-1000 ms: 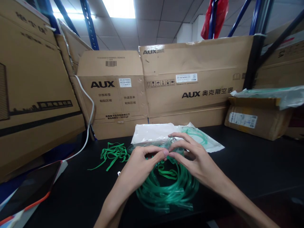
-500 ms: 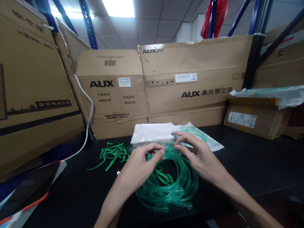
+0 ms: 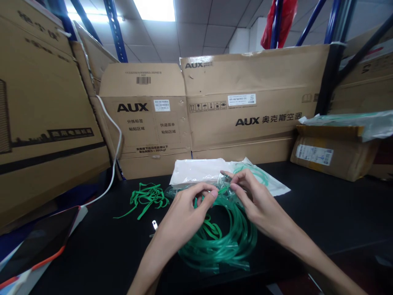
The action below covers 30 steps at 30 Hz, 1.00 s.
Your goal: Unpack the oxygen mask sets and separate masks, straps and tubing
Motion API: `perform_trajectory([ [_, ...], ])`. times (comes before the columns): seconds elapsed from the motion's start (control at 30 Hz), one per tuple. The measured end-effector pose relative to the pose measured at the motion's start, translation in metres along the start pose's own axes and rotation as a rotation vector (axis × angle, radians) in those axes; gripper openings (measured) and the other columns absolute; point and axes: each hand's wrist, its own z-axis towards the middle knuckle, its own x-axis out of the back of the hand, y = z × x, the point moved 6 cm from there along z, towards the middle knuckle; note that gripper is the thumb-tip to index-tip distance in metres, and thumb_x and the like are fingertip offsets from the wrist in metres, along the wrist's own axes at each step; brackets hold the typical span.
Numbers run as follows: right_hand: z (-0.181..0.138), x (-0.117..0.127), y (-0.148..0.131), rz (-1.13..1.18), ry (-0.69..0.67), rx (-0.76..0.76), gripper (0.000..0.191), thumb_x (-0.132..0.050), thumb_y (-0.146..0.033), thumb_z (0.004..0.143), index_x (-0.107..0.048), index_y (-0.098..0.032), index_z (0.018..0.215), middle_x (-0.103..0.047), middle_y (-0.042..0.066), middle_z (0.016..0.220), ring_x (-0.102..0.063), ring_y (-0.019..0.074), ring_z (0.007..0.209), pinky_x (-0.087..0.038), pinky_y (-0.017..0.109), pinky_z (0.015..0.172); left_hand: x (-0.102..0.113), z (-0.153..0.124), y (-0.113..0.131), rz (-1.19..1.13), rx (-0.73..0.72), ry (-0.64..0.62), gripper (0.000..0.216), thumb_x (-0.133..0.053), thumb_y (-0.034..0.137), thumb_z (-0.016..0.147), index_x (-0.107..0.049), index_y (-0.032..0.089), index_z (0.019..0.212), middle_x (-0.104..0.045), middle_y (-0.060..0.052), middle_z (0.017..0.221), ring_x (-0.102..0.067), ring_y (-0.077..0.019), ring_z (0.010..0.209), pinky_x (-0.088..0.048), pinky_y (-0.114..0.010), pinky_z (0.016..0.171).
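Observation:
Above a coil of translucent green tubing [image 3: 245, 233], my left hand [image 3: 192, 209] pinches a flat green elastic strap [image 3: 224, 190] between thumb and fingers. My right hand [image 3: 256, 196] is closed on the strap's other side, its thumb and index fingertip close together. Clear plastic, which looks like an oxygen mask [image 3: 225, 179], sits behind and partly beneath the fingertips, mostly hidden. More green strap [image 3: 212, 229] lies inside the coil. To the left of my left hand, a loose tangle of green straps [image 3: 149, 200] rests on the black table [image 3: 307, 213].
A white pouch [image 3: 196, 171] with pale green tubing lies behind my hands. A small metal piece [image 3: 154, 224] is by my left wrist. A phone-like device [image 3: 39, 237] with a white cable [image 3: 118, 141] is at left. Cardboard boxes [image 3: 215, 119] stand along the back; a smaller box [image 3: 328, 151] is at right.
Both hands have shifted slightly to the right with the green strap between their fingertips. The metal piece by my left wrist shows more now. The view has moved a little.

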Motion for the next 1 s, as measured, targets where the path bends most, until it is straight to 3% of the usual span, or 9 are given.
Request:
perform_trajectory([
  [0.23, -0.002, -0.005, -0.001, 0.039, -0.064, 0.014, 0.007, -0.043, -0.027, 0.104, -0.048, -0.027, 0.099, -0.066, 0.008, 0.123, -0.045, 0.0234, 0.142, -0.043, 0.043, 0.106, 0.001, 0.001, 0.004, -0.002, -0.031, 0.0, 0.029, -0.053, 0.045, 0.099, -0.069, 0.024, 0.084, -0.067, 0.004, 0.08, -0.059, -0.0172, 0.079, -0.042, -0.028, 0.076],
  [0.43, -0.002, -0.006, -0.006, 0.019, -0.046, 0.049, 0.007, -0.047, -0.026, 0.103, -0.05, -0.027, 0.098, -0.067, 0.003, 0.106, -0.057, 0.0231, 0.13, -0.048, 0.037, 0.101, -0.003, 0.002, 0.011, -0.047, -0.107, -0.011, 0.028, -0.057, 0.04, 0.098, -0.074, 0.023, 0.084, -0.068, 0.003, 0.079, -0.06, -0.0164, 0.079, -0.041, -0.026, 0.076],
  [0.6, -0.002, -0.002, -0.006, 0.089, -0.035, 0.028, 0.003, -0.057, -0.028, 0.098, -0.057, -0.028, 0.101, -0.066, 0.004, 0.12, -0.057, 0.0238, 0.129, -0.052, 0.036, 0.095, -0.001, 0.001, 0.014, -0.068, -0.112, -0.014, 0.029, -0.058, 0.038, 0.098, -0.073, 0.022, 0.079, -0.066, 0.004, 0.079, -0.057, -0.0151, 0.076, -0.04, -0.025, 0.074],
  [0.73, -0.003, 0.0, -0.011, 0.085, -0.018, 0.029, 0.003, -0.059, -0.027, 0.097, -0.059, -0.028, 0.095, -0.064, 0.002, 0.132, -0.051, 0.0228, 0.136, -0.051, 0.037, 0.1, -0.001, 0.0, 0.014, -0.075, -0.1, -0.029, 0.03, -0.058, 0.039, 0.098, -0.073, 0.022, 0.077, -0.067, 0.003, 0.079, -0.057, -0.0153, 0.075, -0.04, -0.025, 0.076],
  [1.0, -0.006, 0.0, -0.019, -0.019, -0.008, 0.049, 0.008, -0.057, -0.023, 0.097, -0.056, -0.026, 0.09, -0.068, 0.004, 0.124, -0.051, 0.0242, 0.136, -0.045, 0.045, 0.107, -0.002, 0.0, 0.012, -0.137, -0.057, -0.048, 0.032, -0.059, 0.043, 0.096, -0.075, 0.023, 0.077, -0.069, 0.002, 0.08, -0.059, -0.0173, 0.078, -0.042, -0.027, 0.079],
])
